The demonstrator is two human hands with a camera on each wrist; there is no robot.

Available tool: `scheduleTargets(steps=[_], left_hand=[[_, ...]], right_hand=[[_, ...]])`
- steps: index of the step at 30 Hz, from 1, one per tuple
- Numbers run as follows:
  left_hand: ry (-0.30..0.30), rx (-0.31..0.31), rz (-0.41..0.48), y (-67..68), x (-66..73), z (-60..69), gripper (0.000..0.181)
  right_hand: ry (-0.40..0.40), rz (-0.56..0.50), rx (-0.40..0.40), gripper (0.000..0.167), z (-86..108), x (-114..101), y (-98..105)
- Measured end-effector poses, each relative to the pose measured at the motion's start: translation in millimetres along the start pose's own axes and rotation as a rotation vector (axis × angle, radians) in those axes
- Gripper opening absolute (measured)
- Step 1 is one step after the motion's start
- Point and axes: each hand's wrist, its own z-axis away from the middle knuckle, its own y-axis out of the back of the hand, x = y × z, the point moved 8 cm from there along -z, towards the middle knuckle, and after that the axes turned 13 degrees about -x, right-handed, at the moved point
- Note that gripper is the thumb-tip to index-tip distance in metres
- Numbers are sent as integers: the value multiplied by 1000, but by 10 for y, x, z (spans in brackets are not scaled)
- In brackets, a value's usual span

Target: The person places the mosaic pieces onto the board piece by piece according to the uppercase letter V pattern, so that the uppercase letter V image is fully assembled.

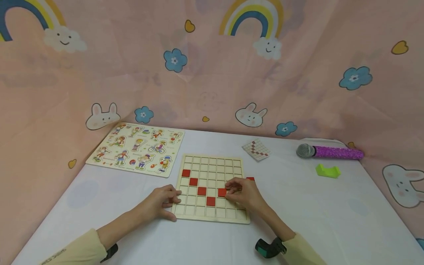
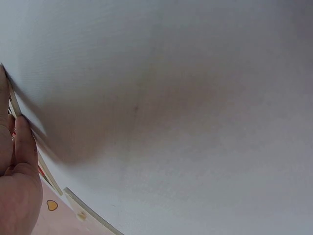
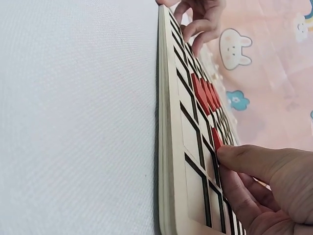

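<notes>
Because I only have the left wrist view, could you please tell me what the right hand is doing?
Observer: The right hand holds a red square tile at the wooden grid board.
Operator: Thank you; are any other tiles on the board?
Observer: Yes, four more red tiles step diagonally nearer from left to right.
Operator: And what lies past the board's far right corner, please?
Observer: A small red-patterned grid card lies there.

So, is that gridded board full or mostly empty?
Mostly empty: the gridded board holds a few red squares, one by the right hand; most visible cells are bare.
</notes>
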Motion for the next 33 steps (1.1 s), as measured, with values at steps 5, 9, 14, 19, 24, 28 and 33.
scheduleTargets(steps=[5,9,14,19,24,28,33], left_hand=[[11,-2,-5,-3,-6,0,41],[6,1,-2,-1,-2,4,41],[13,3,-9,-4,0,5,42],[22,-2,16,-9,-2,2,42],[19,-4,17,-8,-4,-5,42],[19,-1,31,-11,-8,-2,42],[21,4,58,-14,-8,3,42]], right_hand=[[3,-4,-3,24,15,-3,7],[-11,-24,11,26,33,13,32],[0,-64,13,26,29,33,36],[-14,-111,-6,24,13,69,0],[-29,-138,-10,25,5,78,-19],[-37,-138,-10,25,5,87,-26],[-32,-136,-11,25,15,88,-23]])
